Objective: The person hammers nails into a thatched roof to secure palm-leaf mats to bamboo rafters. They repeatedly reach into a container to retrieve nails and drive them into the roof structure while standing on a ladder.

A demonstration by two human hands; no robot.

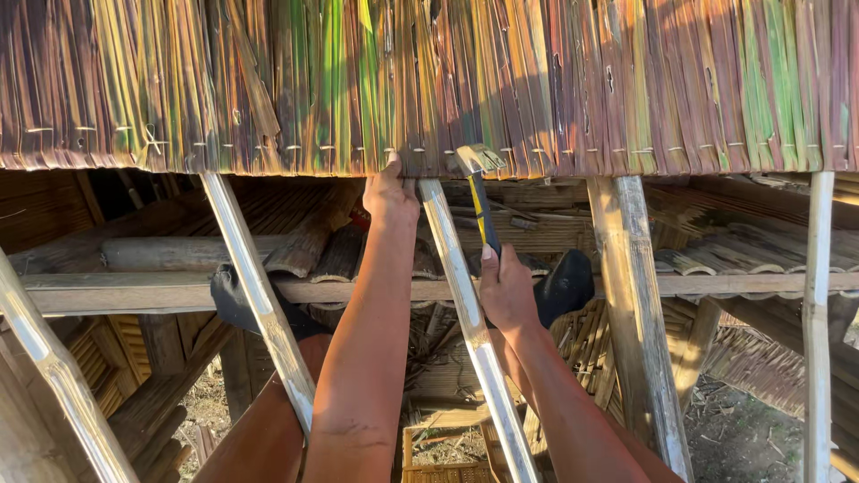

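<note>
A thatch panel (537,80) of split bamboo strips in brown, green and purple fills the top of the view. My left hand (390,192) reaches up and presses its fingers against the panel's lower edge, beside a pale bamboo rafter (465,304). My right hand (506,291) grips the black and yellow handle of a claw hammer (479,165). The hammer's metal head is up against the panel's lower edge, just right of my left hand.
Several slanted bamboo rafters (255,286) run under the panel, with a thicker wooden post (631,295) and a thin pole (816,322) at right. A horizontal beam (134,291) crosses behind. My feet in dark shoes (565,284) rest on it. Ground and debris lie far below.
</note>
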